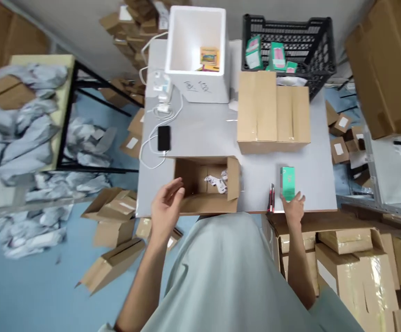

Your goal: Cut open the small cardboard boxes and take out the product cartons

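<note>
My left hand [167, 205] is at the left end of an open cardboard box [205, 204], its fingers loosely curved and the thumb apart, with nothing held in it. Inside the box lies crumpled printed paper [217, 183]. At the table's front edge, my right hand [293, 211] has its fingers spread at the near end of a small green box [287, 183]. The fingertips seem to touch that end; a firm hold does not show. Just left of the green box lies a red and black utility knife [271, 198].
Two closed cardboard boxes [272, 108] stand behind the green box. Farther back are a black crate [290, 34] with green boxes and a white foam box [198, 87]. A phone [164, 138] and cables lie left. Cartons [345, 272] fill the space below right.
</note>
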Demonstrator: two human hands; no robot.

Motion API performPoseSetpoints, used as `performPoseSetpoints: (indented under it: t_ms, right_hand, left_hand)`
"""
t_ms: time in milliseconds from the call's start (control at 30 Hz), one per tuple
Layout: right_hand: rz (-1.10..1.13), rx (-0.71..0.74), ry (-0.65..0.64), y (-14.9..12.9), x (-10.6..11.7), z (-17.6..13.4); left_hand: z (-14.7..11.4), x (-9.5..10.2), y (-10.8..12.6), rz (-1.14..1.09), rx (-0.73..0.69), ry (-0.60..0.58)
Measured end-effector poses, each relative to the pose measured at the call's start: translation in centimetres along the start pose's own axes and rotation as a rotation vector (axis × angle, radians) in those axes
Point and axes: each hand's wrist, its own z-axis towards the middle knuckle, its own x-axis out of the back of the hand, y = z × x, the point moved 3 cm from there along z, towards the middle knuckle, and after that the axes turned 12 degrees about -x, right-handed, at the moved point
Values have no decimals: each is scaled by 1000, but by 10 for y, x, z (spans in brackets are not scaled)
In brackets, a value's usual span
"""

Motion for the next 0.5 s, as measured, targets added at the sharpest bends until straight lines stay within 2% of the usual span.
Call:
performPoseSetpoints:
  t_ms: [67, 133, 233, 300, 400, 500]
  right_hand:
    - [54, 171, -43, -13, -7, -11]
    - [197, 311, -264, -32, -27, -27]
    - [357, 288, -700, -65, -68, -59]
    - [377, 224, -848, -85, -87, -82]
    - [414, 240, -892, -108, -98, -112]
    - [468, 283, -857, -114, -96, -133]
  left_hand:
    - [-2, 36, -30, 66, 64, 114]
    - [-5, 59, -57, 68, 179, 170]
    - [-7, 65, -89, -129, 452, 131]
    - [-7, 57, -100, -331, 593, 50]
    - [-2, 48, -107, -510, 611, -61]
    - [-1, 57, -113, -447, 567, -102]
